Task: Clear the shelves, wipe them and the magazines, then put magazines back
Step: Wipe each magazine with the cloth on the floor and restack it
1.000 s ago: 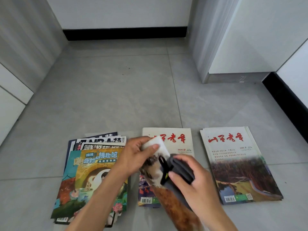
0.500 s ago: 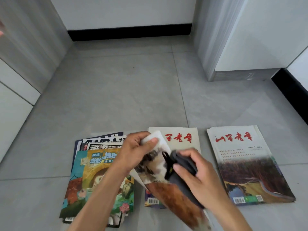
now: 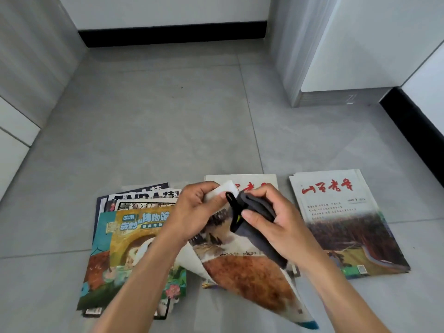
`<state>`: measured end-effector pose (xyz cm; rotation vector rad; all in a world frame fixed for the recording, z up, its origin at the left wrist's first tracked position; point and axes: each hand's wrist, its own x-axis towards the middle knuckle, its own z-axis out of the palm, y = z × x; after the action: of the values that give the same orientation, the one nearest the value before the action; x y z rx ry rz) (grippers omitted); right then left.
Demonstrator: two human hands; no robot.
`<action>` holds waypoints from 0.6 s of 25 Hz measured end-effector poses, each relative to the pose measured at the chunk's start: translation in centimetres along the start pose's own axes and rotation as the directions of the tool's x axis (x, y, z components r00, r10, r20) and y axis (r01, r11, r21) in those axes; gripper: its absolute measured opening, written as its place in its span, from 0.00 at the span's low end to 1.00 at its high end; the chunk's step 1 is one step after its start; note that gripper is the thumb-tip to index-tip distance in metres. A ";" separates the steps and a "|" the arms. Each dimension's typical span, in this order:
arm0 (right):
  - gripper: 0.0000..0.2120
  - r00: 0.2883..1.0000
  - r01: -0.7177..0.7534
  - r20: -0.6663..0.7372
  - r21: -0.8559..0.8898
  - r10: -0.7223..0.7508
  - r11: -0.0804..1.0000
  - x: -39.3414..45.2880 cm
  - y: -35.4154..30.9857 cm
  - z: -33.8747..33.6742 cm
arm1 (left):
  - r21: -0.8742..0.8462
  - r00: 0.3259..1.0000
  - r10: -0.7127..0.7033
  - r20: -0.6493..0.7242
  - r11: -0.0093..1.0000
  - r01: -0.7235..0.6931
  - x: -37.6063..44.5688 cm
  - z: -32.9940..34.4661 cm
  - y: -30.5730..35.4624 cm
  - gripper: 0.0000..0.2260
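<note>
The magazine being wiped is held off the floor between the two hands, tilted with its far corner up and its near corner drooping toward the camera; its cover shows a brown and white landscape and it bends along its length. The left hand grips the magazine's upper white corner, fingers curled over the edge and thumb underneath. The right hand is closed around a folded dark grey cloth with a small black loop and a yellow-green tag, and presses it against the cover just beside the left hand. Under the held magazine, a second magazine with red characters lies flat on the grey tiled floor. To the right, apart from it, sits a neat stack topped by a matching red-titled cover. To the left lies a looser fanned pile, at least four covers showing, the top one teal and yellow. Grey cabinet panels stand beyond on the right.
</note>
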<state>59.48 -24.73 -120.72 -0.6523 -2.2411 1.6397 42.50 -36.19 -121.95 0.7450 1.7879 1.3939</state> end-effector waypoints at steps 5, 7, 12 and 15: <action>0.13 0.988 -0.022 0.154 -0.073 0.033 0.997 0.4 -0.1 -3.9 | -0.276 0.921 -0.118 -0.370 0.961 0.012 0.4 -2.3 0.7 0.07; 0.14 0.982 -0.084 0.166 -0.043 0.090 0.996 -1.3 0.8 -6.0 | -0.354 0.858 -0.178 -0.482 0.935 -0.005 0.6 -4.7 0.8 0.08; 0.18 0.950 -0.076 -0.201 0.594 0.239 0.801 -1.6 4.2 -4.9 | -0.568 0.741 -0.434 -0.512 0.819 0.086 0.8 -4.3 -1.4 0.01; 0.21 0.889 -0.081 -0.297 0.649 0.349 0.757 -0.5 6.4 -3.7 | -0.590 0.700 -0.536 -0.473 0.782 0.201 -0.2 -2.2 -3.3 0.02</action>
<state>62.95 -20.33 -125.63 -0.9761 -1.2439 1.9824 40.79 -38.33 -124.80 -0.4273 1.7604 1.8108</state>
